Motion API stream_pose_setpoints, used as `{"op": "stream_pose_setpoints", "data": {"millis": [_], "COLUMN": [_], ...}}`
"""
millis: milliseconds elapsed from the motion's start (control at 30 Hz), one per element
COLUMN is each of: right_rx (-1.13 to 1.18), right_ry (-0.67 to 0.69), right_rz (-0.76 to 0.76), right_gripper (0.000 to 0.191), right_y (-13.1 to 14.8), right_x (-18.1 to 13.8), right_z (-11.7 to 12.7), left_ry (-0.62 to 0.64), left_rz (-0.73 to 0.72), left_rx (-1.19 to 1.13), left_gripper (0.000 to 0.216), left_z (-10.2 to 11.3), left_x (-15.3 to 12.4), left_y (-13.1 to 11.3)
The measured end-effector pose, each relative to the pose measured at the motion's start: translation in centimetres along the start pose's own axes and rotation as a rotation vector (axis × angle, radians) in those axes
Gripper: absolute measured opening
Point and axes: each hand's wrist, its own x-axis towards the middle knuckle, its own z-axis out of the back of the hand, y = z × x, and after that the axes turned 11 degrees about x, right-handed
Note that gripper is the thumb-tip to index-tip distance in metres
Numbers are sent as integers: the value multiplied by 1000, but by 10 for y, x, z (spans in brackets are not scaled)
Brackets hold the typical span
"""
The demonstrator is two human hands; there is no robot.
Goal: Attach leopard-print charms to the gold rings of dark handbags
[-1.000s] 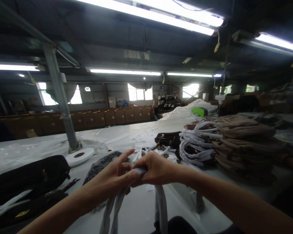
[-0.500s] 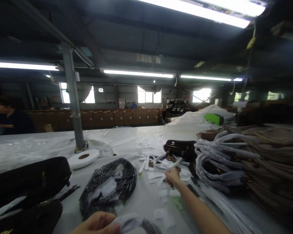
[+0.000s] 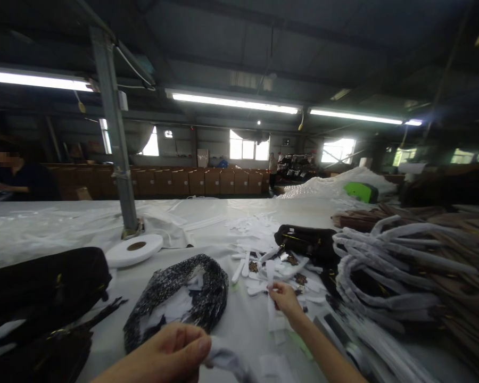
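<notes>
My left hand [image 3: 171,351] is at the bottom edge, its fingers closed on a white wrapped handle strap [image 3: 227,363] that runs off the frame. My right hand [image 3: 284,299] reaches forward over the table and pinches a white paper strip [image 3: 270,287], lifted from a scatter of white strips [image 3: 259,255]. A black speckled ring-shaped fabric piece [image 3: 183,298] lies between the two hands.
A stack of tan bags with white-wrapped handles [image 3: 403,260] fills the right. Black bags [image 3: 40,287] lie at the left, a white tape roll [image 3: 134,250] by a metal post [image 3: 117,138]. A small black bag [image 3: 307,242] sits beyond the strips. Another person [image 3: 16,175] works at far left.
My right hand left the strap, reached forward to the strips and has picked one up. My left hand dropped low, still holding the strap. The view has tilted and shifted right.
</notes>
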Motion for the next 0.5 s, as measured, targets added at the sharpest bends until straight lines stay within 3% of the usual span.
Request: {"op": "stream_pose_setpoints", "data": {"millis": [100,233,433,500], "right_rx": [172,355,451,403], "right_ry": [74,139,202,316], "right_rz": [98,174,305,320], "right_gripper": [20,22,35,37], "right_y": [16,39,95,101], "right_x": [-35,-89,-181,-212], "right_z": [10,29,66,69], "left_ry": [69,147,-146,-184], "left_rz": [-49,-45,35,36], "left_rx": [-55,-117,-65,-47], "left_gripper": [39,35,27,31], "left_z": [-5,-17,-26,-30], "left_x": [-4,-8,-3,-5], "left_y": [-23,-33,-35,-39]}}
